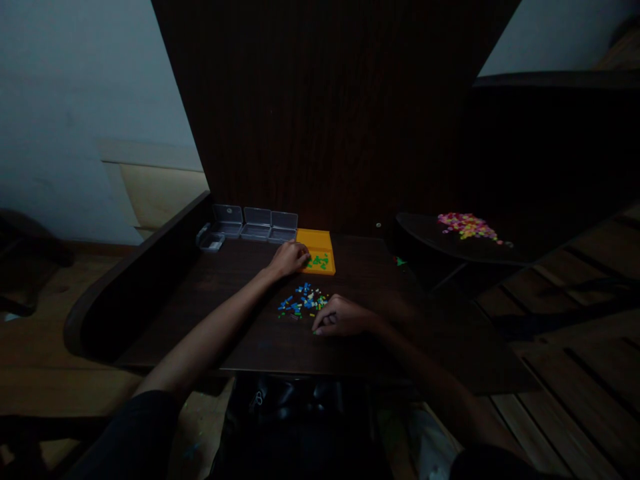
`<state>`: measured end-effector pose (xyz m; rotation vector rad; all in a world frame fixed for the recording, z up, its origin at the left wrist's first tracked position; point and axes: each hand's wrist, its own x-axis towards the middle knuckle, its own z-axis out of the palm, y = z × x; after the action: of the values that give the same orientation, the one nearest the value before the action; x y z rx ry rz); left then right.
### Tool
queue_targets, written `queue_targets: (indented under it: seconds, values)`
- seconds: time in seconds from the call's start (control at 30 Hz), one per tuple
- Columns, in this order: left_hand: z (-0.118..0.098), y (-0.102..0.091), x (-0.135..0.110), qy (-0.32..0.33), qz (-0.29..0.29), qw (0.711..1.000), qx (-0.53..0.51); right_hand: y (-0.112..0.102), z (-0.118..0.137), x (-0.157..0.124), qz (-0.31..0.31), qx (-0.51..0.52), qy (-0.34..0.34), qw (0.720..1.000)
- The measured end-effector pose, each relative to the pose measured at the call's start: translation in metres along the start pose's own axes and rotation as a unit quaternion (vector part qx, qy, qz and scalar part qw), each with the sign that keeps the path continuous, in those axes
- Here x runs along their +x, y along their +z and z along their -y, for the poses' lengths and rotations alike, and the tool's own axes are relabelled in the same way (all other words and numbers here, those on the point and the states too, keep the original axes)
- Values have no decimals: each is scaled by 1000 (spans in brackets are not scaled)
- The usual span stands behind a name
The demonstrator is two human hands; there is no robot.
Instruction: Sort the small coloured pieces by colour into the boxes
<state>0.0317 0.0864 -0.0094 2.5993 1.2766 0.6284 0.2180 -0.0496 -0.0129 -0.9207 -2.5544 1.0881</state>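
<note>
On the dark wooden table lies a small heap of tiny coloured bricks, blue, green, yellow and white. Behind it stands an orange tray holding several green pieces. My left hand reaches to the tray's left edge, fingers curled against it; whether they hold a piece is hidden. My right hand rests on the table at the heap's right side, fingers bent down and pinched onto a small green piece at the fingertips.
Three clear plastic boxes with open lids stand in a row left of the tray, a smaller one beside them. A dark side surface at right carries a pile of pink and yellow pieces. A dark panel rises behind.
</note>
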Motion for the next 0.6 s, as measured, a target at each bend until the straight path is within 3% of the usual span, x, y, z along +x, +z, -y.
queue_targets:
  seconds: [0.27, 0.6]
  values:
    - [0, 3, 4, -14, 24, 999, 22, 0, 1, -1, -8, 18, -5, 1000]
    - [8, -1, -4, -9, 16, 1000, 2, -5, 4, 0, -30, 30, 16, 999]
